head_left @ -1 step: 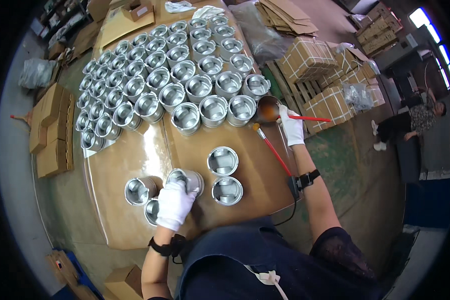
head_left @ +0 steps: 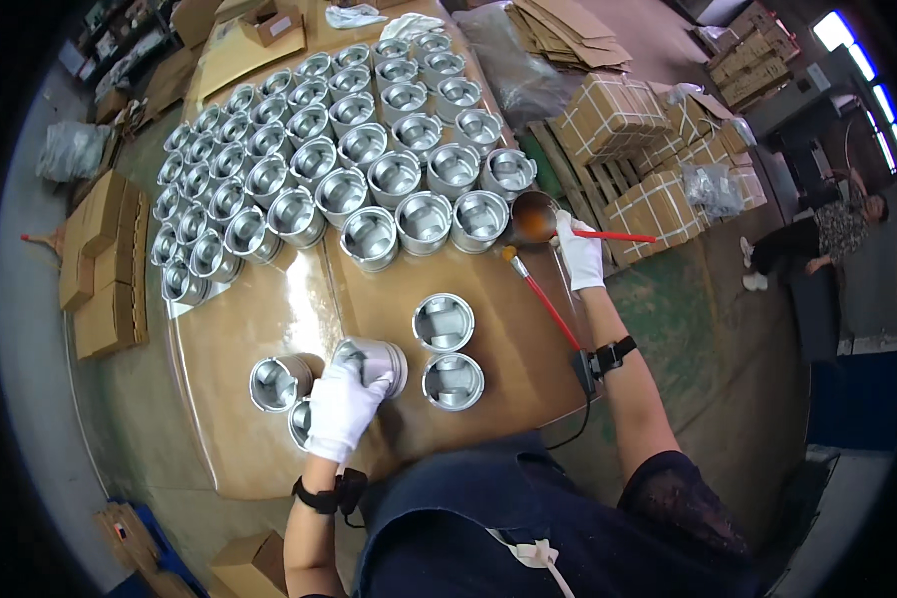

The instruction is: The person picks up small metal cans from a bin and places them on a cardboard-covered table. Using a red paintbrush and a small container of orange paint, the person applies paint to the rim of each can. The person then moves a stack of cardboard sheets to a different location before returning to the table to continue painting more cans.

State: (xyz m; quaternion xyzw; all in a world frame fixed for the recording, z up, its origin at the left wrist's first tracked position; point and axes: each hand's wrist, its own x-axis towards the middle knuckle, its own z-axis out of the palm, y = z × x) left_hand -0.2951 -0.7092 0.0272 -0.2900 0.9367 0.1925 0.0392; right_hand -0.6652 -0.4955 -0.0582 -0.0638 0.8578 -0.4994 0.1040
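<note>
My left hand [head_left: 341, 411], in a white glove, grips a silver metal piston [head_left: 387, 369] that lies tilted on its side near the table's front. Close by on its left are an upright piston [head_left: 274, 385] and another piston [head_left: 298, 423], partly covered by the hand. To the right, two pistons [head_left: 444, 322] stand open side up. My gloved right hand [head_left: 581, 257] closes around a red-handled brush [head_left: 618, 236] at the rim of a cup [head_left: 521, 211] of amber liquid; the bristles are hidden. A second red-handled brush [head_left: 543, 299] lies beside the cup.
Rows of pistons [head_left: 294, 214] cover the far half of the brown-covered table [head_left: 254, 324]. Strapped cartons [head_left: 613, 115] sit on a pallet at the right, and stacked boxes [head_left: 100, 259] at the left. Another person [head_left: 842, 229] is at the far right.
My left hand has shifted slightly down and left, and more of the gripped piston's side shows. My right hand stays nearly still at the cup.
</note>
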